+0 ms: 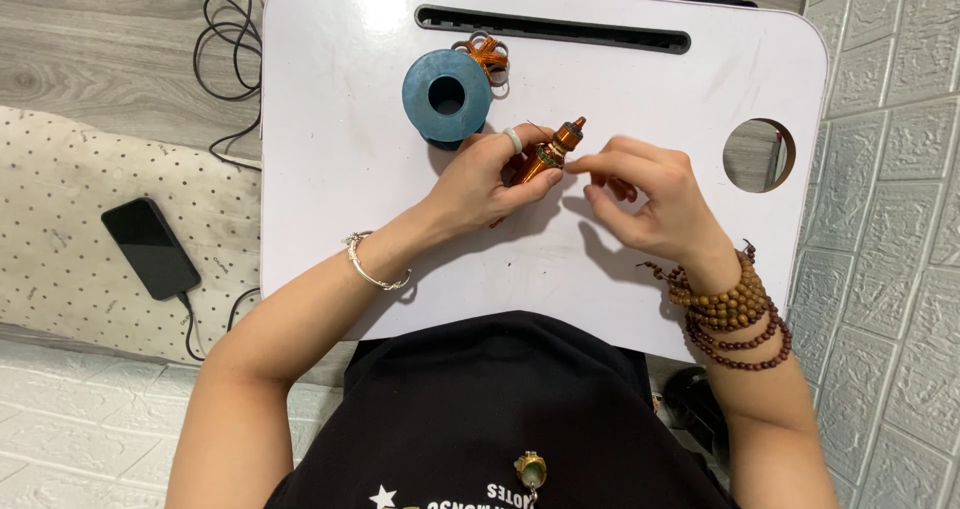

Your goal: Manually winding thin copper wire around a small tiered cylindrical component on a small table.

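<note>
The left hand (490, 184) is gripping a copper-coloured wire-wrapped piece (548, 156), its long axis pointing toward one o'clock; the right hand (650, 194) is pinching at its middle from three o'clock.

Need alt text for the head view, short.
Seen from above, a person's left hand holds a small copper-coloured bobbin-like piece over a white lap desk while the right hand pinches at its side. A blue spool and orange knotted cord lie behind; a black phone rests on a dotted cushion at left.
</note>
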